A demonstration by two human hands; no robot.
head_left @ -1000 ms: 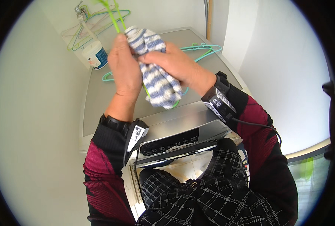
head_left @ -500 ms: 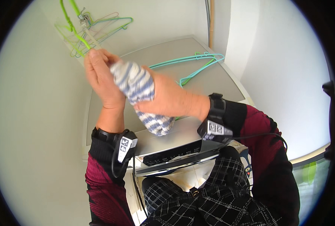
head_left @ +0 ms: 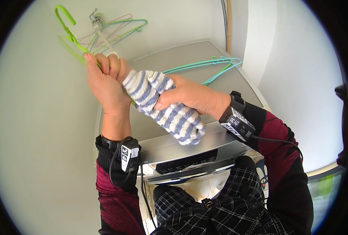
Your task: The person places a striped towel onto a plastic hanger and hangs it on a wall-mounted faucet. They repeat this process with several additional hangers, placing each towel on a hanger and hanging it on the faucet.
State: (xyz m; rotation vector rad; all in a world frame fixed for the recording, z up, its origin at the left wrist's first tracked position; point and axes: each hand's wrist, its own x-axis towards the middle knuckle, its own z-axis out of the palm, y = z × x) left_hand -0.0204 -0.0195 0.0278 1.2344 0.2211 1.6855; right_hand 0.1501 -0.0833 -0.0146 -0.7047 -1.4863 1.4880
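My left hand [head_left: 109, 92] is closed round a bright green clothes hanger [head_left: 69, 33], whose hook sticks up past the thumb at upper left. My right hand [head_left: 191, 94] grips a fuzzy sock [head_left: 180, 121] with cream and blue-grey stripes, thumb on top of it. One end of the sock lies against the fingers of my left hand; the other end hangs loose toward the lower right. Most of the hanger's body is hidden behind my hands and the sock. Both hands are over the grey lid of a washing machine [head_left: 228, 100].
Turquoise and green hangers [head_left: 221, 60] lie on the lid at the far right. Several thin hangers [head_left: 121, 25] hang by the wall at upper left. A dark control panel [head_left: 185, 160] runs along the machine's front edge. White walls rise left and right.
The sock has swung to the right and spread out more, with its loose end further from my left hand. My right hand has moved right, and more of the green hook shows.
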